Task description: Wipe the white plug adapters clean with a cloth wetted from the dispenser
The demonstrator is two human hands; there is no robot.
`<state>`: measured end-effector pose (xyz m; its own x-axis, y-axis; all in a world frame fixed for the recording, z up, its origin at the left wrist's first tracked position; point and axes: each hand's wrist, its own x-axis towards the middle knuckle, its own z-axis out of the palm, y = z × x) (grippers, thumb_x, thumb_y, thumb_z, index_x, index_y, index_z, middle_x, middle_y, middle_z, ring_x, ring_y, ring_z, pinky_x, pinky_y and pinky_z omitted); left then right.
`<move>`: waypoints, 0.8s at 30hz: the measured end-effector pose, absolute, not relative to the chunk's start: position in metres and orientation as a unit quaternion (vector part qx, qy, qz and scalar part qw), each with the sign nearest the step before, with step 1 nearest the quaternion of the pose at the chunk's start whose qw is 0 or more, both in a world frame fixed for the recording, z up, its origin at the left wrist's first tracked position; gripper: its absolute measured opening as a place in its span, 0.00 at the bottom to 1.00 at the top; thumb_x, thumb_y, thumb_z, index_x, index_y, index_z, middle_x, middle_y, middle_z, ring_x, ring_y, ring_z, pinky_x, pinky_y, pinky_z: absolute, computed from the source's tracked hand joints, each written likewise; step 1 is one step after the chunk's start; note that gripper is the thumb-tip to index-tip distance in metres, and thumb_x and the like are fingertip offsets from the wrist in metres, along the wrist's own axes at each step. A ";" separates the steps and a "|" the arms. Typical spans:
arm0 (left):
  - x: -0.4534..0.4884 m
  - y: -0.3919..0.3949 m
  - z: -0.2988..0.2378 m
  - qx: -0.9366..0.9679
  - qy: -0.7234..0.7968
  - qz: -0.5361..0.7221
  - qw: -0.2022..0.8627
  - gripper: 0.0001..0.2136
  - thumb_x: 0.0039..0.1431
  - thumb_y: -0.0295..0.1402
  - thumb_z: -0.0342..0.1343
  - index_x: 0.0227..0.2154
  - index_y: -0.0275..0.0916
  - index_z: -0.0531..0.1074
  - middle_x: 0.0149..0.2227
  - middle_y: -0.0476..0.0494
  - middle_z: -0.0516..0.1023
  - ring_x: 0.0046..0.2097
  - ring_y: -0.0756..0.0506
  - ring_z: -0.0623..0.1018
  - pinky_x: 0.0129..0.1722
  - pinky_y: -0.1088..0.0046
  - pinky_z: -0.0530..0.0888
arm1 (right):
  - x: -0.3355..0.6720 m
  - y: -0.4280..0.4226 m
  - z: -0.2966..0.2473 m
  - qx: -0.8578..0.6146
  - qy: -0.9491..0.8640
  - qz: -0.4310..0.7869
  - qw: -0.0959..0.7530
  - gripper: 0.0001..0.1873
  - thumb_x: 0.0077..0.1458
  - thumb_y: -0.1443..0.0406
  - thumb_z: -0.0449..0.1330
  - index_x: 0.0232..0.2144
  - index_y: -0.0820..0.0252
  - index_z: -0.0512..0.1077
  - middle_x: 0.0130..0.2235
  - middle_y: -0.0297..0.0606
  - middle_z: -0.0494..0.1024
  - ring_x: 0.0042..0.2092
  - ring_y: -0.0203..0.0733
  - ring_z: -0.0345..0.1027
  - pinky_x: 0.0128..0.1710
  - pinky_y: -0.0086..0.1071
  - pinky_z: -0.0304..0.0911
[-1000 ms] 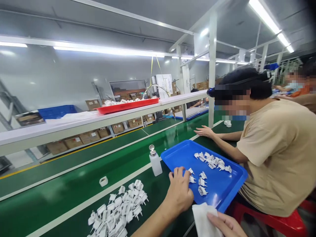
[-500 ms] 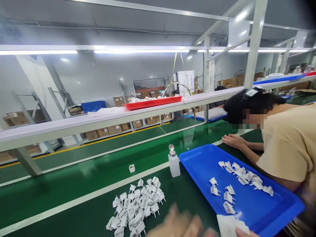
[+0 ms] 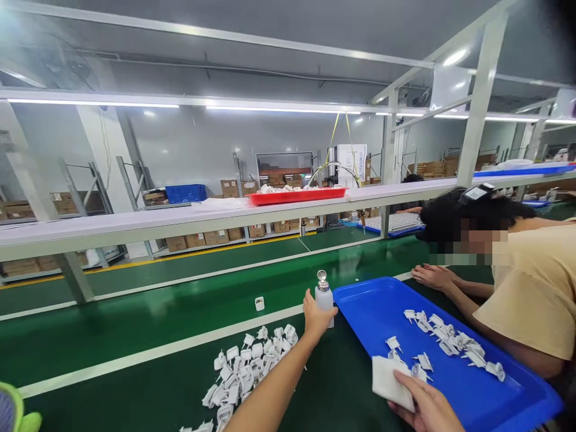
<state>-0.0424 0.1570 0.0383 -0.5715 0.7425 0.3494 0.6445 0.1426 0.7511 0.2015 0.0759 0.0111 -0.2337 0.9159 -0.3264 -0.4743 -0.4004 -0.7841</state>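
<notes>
The left hand's (image 3: 317, 317) grip is wrapping the white dispenser bottle (image 3: 323, 300) on the tabletop (image 3: 135, 342). The right hand (image 3: 425, 407) is pinching a folded white wipe (image 3: 387, 379) over the blue tray's (image 3: 508, 408) near edge, seemingly ready for wetting.

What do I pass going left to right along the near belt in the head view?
Pile of white plug parts → left hand gripping the white pump bottle → white cloth under the right hand → blue tray → co-worker's sleeve.

The green bench (image 3: 135, 336) carries a heap of white plugs (image 3: 245, 375), a dispenser bottle (image 3: 324, 300) and a blue tray (image 3: 369, 306) at right.
</notes>
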 end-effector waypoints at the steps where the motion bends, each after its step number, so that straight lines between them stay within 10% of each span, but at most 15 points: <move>1: -0.039 0.165 0.032 0.455 0.757 0.466 0.047 0.22 0.65 0.36 0.62 0.59 0.38 0.69 0.61 0.35 0.72 0.58 0.35 0.75 0.55 0.47 0.75 | 0.195 0.079 0.015 -0.398 -0.282 0.730 0.479 0.27 0.30 0.56 0.81 0.32 0.66 0.82 0.36 0.42 0.86 0.42 0.53 0.79 0.36 0.38 0.78; 9: -0.020 0.178 0.041 0.548 0.709 0.443 -0.017 0.16 0.67 0.37 0.60 0.55 0.38 0.71 0.53 0.39 0.77 0.49 0.40 0.79 0.48 0.55 0.79 | 0.197 0.099 0.020 -0.353 -0.286 0.720 0.524 0.27 0.30 0.57 0.81 0.31 0.68 0.81 0.33 0.43 0.85 0.39 0.52 0.80 0.38 0.38 0.77; 14: -0.005 0.163 0.077 0.681 0.619 0.381 -0.086 0.23 0.50 0.22 0.64 0.51 0.37 0.71 0.47 0.40 0.79 0.50 0.39 0.79 0.51 0.62 0.77 | 0.200 0.107 0.024 -0.323 -0.254 0.701 0.583 0.16 0.45 0.61 0.77 0.33 0.65 0.78 0.36 0.39 0.84 0.42 0.46 0.79 0.45 0.39 0.76; 18: 0.009 0.151 0.103 0.755 0.555 0.305 -0.166 0.27 0.49 0.18 0.56 0.55 0.38 0.70 0.55 0.36 0.76 0.58 0.36 0.73 0.65 0.52 0.65 | 0.191 0.124 0.037 -0.306 -0.235 0.695 0.606 0.09 0.64 0.63 0.64 0.43 0.63 0.75 0.46 0.39 0.80 0.45 0.42 0.77 0.45 0.41 0.75; 24: 0.014 0.145 0.124 0.811 0.484 0.188 -0.269 0.32 0.53 0.16 0.50 0.63 0.33 0.66 0.61 0.32 0.74 0.64 0.33 0.70 0.67 0.46 0.60 | 0.178 0.139 0.062 -0.269 -0.232 0.721 0.595 0.17 0.65 0.59 0.63 0.53 0.60 0.72 0.53 0.42 0.76 0.48 0.46 0.75 0.46 0.44 0.74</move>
